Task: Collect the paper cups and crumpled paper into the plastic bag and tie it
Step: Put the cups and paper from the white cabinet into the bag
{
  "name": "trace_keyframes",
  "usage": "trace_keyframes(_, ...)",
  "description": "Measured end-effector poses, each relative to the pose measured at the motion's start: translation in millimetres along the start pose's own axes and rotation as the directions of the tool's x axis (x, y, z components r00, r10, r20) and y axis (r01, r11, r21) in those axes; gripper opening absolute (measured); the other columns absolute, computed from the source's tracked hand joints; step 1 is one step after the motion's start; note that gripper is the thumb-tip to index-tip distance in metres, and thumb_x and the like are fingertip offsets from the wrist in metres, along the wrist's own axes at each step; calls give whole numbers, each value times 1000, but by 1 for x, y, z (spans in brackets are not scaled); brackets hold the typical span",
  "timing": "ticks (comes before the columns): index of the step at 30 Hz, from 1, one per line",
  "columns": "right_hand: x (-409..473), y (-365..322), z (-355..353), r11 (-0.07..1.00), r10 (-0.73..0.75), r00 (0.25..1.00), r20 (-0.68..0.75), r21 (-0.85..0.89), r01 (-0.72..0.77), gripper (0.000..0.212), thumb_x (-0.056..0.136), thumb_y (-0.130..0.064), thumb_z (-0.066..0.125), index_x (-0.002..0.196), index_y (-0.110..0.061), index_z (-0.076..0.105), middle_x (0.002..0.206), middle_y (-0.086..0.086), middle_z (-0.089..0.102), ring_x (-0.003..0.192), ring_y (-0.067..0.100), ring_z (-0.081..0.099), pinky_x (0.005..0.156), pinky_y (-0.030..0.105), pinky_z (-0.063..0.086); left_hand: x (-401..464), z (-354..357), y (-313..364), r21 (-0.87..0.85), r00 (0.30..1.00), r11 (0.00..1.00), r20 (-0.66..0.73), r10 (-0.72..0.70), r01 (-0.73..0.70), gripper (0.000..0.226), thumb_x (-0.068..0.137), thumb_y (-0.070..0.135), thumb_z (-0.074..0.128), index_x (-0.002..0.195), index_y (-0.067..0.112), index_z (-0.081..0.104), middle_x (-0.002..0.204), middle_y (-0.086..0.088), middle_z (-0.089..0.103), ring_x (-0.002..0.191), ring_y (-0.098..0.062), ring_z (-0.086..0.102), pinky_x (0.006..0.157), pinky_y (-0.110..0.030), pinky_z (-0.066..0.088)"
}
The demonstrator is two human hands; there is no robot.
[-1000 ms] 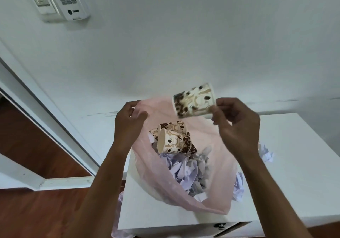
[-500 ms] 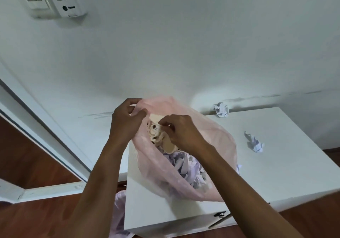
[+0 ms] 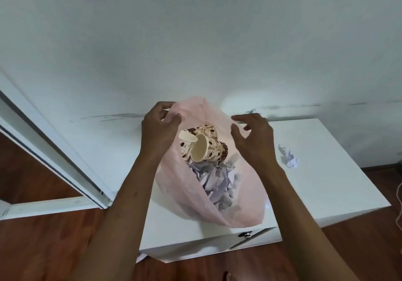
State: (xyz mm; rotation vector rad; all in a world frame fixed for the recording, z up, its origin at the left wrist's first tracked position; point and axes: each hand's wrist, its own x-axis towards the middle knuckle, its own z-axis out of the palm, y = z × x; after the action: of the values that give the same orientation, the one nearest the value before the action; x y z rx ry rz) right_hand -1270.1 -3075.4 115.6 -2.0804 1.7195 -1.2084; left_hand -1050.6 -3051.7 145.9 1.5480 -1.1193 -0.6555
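Out of the pink plastic bag [image 3: 237, 202] comes my right hand [image 3: 254, 141], fingers spread and empty, while my left hand [image 3: 157, 133] pinches its rim above paper cups [image 3: 206, 148] and crumpled paper [image 3: 217, 183] inside.

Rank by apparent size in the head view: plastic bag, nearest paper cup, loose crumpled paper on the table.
1. plastic bag
2. paper cup
3. crumpled paper, which lies a bit farther from the camera, so this gap is less sure.

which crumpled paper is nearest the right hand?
The crumpled paper by the wall, just behind the right hand. The other loose piece lies farther right on the table.
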Motion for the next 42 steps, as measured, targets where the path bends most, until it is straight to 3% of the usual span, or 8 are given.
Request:
trace_keyframes(4, 20, 43, -8, 992, 122, 992, -18, 22, -122, 29, 86, -37, 62, 110, -22, 70, 115, 1, 67, 104, 27, 61, 90, 24, 40, -4, 17, 7, 22, 999, 1000, -37, -3, 4, 21, 84, 17, 67, 99, 31, 66, 98, 11, 70, 95, -8, 65, 78, -18, 47)
trace_keyframes(7, 39, 78, -16, 960, 278, 951, 139, 2, -281, 38, 90, -42, 61, 119, -17, 64, 121, 6, 65, 114, 29, 58, 101, 39, 43, -7, 31, 10, 71, 997, 997, -75, -32, 37, 20, 85, 21, 67, 101, 32, 64, 99, 16, 67, 98, -7, 63, 82, -21, 48)
trace_keyframes(11, 56, 139, -6, 922, 386, 865, 320, -96, -376, 44, 90, -43, 61, 127, -18, 59, 131, 11, 59, 126, 27, 52, 105, 32, 35, -6, 44, 9, 181, 989, 982, -145, -29, 55, 18, 86, 24, 66, 103, 32, 64, 100, 14, 67, 99, -11, 63, 90, -27, 48)
trace_keyframes(17, 87, 196, 32, 947, 322, 876, 361, -101, -306, 45, 86, -21, 67, 129, -11, 57, 121, 17, 64, 116, 37, 57, 98, 41, 42, -16, 60, 0, 356, 964, 934, -246, 106, -11, 25, 89, 20, 65, 113, 17, 68, 108, -2, 72, 99, -23, 65, 83, -25, 44)
trace_keyframes(23, 124, 221, 76, 945, 324, 853, 409, -186, -270, 63, 86, -42, 50, 143, -16, 42, 133, 21, 49, 127, 38, 46, 104, 44, 37, -17, 71, 6, 384, 954, 920, -295, 43, 77, 25, 89, 27, 63, 113, 22, 67, 109, -1, 72, 100, -23, 64, 90, -35, 50)
trace_keyframes(31, 135, 254, 109, 943, 319, 805, 500, -251, -218, 46, 80, -20, 60, 126, -26, 53, 117, 13, 62, 115, 37, 54, 94, 40, 46, -14, 72, 8, 324, 950, 939, -314, -6, 113, 20, 87, 26, 65, 106, 29, 69, 96, 5, 70, 94, -19, 64, 83, -33, 50)
trace_keyframes(36, 121, 215, 83, 964, 229, 909, 348, 51, -262, 27, 82, -16, 67, 107, -7, 66, 104, 11, 70, 102, 31, 65, 79, 21, 36, -7, 68, 7, 316, 955, 944, -298, -1, 99, 17, 87, 25, 64, 103, 29, 69, 96, 6, 71, 94, -19, 64, 86, -35, 51)
trace_keyframes(42, 100, 90, -4, 850, 143, 966, 216, 472, -231, 36, 78, -38, 77, 107, -35, 57, 92, -4, 72, 75, 11, 71, 73, 29, 55, 2, 49, 2, 256, 964, 966, -262, 43, 27, 19, 84, 28, 65, 103, 26, 69, 91, 10, 69, 90, -11, 64, 81, -25, 48)
